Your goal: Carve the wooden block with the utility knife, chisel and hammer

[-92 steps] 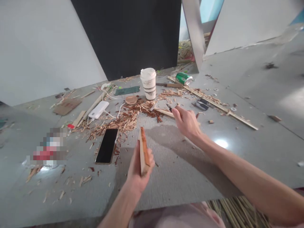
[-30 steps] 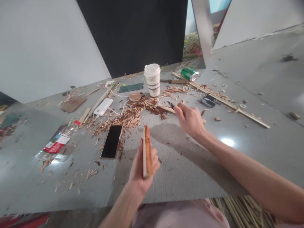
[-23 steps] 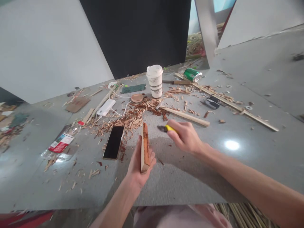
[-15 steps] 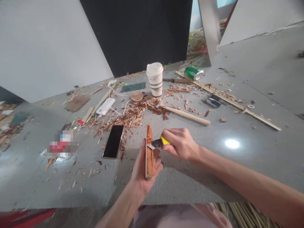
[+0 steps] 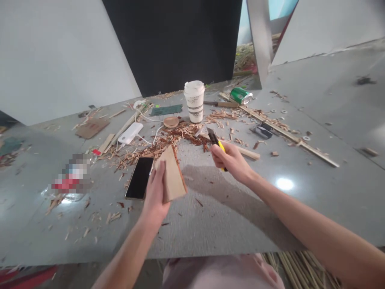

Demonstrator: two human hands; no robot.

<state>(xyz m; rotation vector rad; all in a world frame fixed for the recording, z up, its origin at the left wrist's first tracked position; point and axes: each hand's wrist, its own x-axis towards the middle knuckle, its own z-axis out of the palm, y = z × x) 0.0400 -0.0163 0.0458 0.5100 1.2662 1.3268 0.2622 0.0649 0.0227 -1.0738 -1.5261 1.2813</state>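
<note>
My left hand (image 5: 155, 194) grips a small flat wooden piece (image 5: 172, 175) above the grey table, its broad pale face turned toward me and tilted. My right hand (image 5: 231, 161) is closed round a yellow utility knife (image 5: 215, 141) whose dark blade end points up and away, a short way right of the wood. Blade and wood are apart. A black phone (image 5: 139, 178) lies flat just left of my left hand.
Wood shavings (image 5: 162, 144) are heaped behind the phone. Farther back stand a paper cup (image 5: 194, 101), a white power bank (image 5: 130, 133) with cable and a green can (image 5: 240, 96) on its side. Wooden sticks (image 5: 282, 134) lie to the right. The table's near edge (image 5: 210, 253) is close to my lap.
My right hand took the knife from the table, brought it to the wood's edge, then drew it up and away. My left hand has turned the wood from edge-on to face-on.
</note>
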